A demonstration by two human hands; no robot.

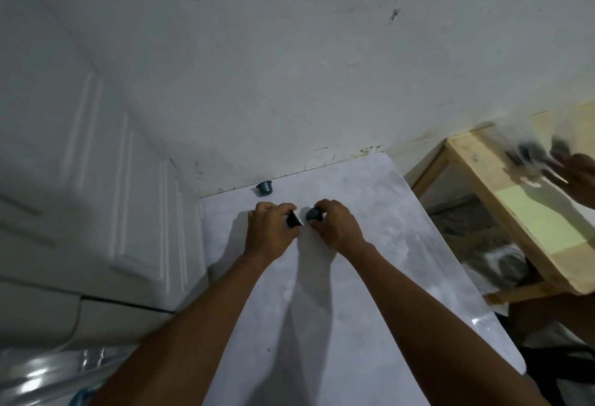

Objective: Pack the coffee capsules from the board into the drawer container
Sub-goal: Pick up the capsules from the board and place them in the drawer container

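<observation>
The bench [370,277] has a pale grey, cloudy top and stands against the wall. One little blue capsule [264,188] sits at its far edge, on its own.

Coffee capsules on pale grey marbled board [370,277]: three clear. One teal cup-shaped capsule [264,188] loose at 12 o'clock edge; one black capsule [293,220] in left hand [269,233]; one dark teal capsule [314,214] in right hand [335,228]. Blurred dark items at 2 o'clock: count unclear. Third hand [581,180]: one.

Bare board [354,277]; wall [289,83] seemingly close behind.
</observation>
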